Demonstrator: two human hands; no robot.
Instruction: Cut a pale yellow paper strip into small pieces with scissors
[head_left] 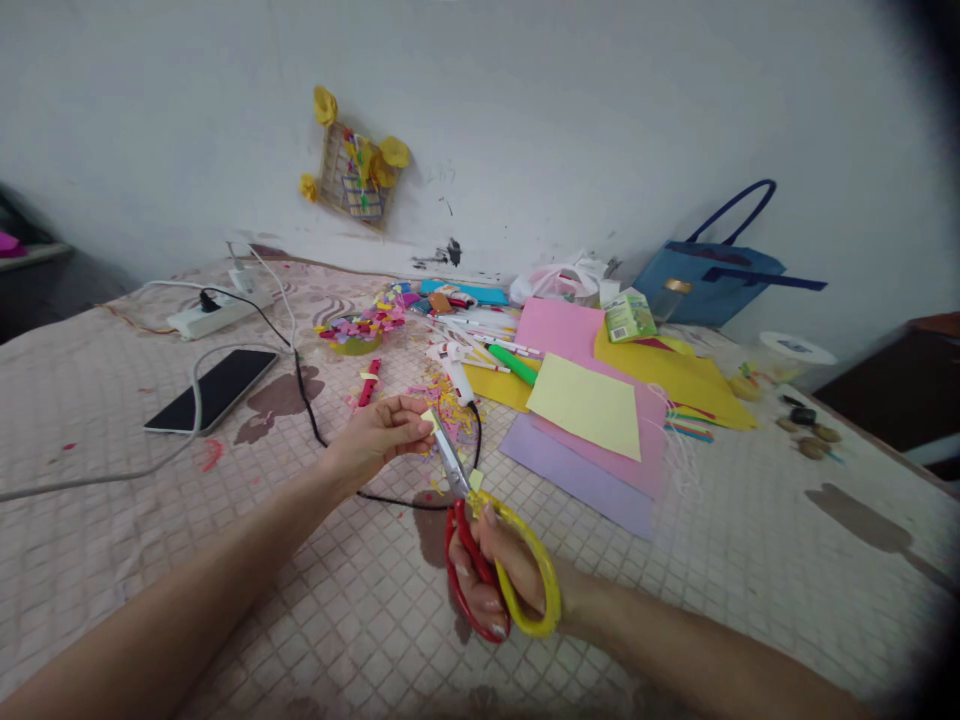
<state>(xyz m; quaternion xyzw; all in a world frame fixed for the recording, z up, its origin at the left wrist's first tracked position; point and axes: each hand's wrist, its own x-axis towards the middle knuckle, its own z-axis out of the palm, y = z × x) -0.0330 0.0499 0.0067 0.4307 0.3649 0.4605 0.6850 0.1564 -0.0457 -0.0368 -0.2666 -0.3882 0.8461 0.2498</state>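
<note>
My right hand (502, 575) is wrapped through the handles of a pair of scissors (452, 462), one handle red and the other yellow. Between the thumb and fingers of my left hand (386, 435) is a small pale yellow piece of paper (430, 420). The scissor blades point at this piece, their tips right at it. Whether the blades have cut into it, I cannot tell. Just beyond my hands lie paper scraps (442, 400) in yellow and pink. A white hot glue gun (459, 382) rests beside the scraps.
Coloured paper sheets (589, 405) are stacked at the right, near a blue bag (705, 285). A black cable (304, 385) runs across the cloth near my hands. A tablet (214, 390) and a power strip (217, 312) lie at the left.
</note>
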